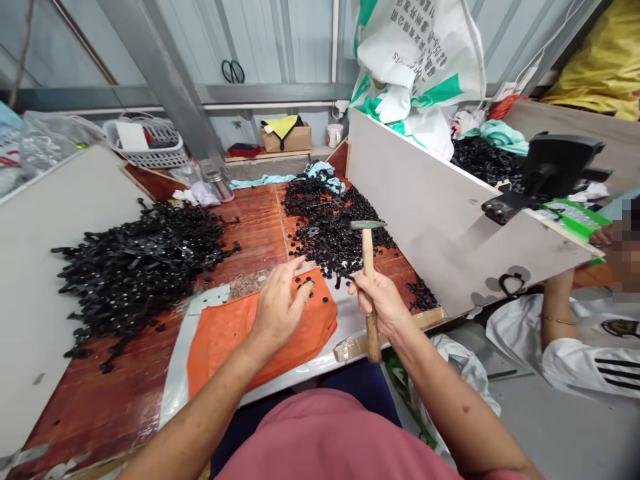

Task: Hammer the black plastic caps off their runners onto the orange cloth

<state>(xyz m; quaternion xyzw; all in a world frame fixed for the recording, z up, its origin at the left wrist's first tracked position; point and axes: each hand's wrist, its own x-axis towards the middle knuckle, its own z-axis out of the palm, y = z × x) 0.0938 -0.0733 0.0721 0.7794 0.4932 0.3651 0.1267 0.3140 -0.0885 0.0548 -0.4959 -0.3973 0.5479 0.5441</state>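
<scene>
Orange cloth (223,337) lies beneath the loosely spread left hand (278,300), while the right hand (384,301) grips a wooden-handled hammer (368,257).

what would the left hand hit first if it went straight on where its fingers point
Probably the left hand would meet the heap of small black parts just ahead, though depth is hard to judge.

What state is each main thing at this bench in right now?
Hammer: held head up in the right hand
Left hand: open, fingers apart
Orange cloth: lying flat, small black pieces on it
Black heap on the left: piled up
Black heap on the right: loosely spread
Mug: upright
Basket: holding things
White sack: creased
</scene>
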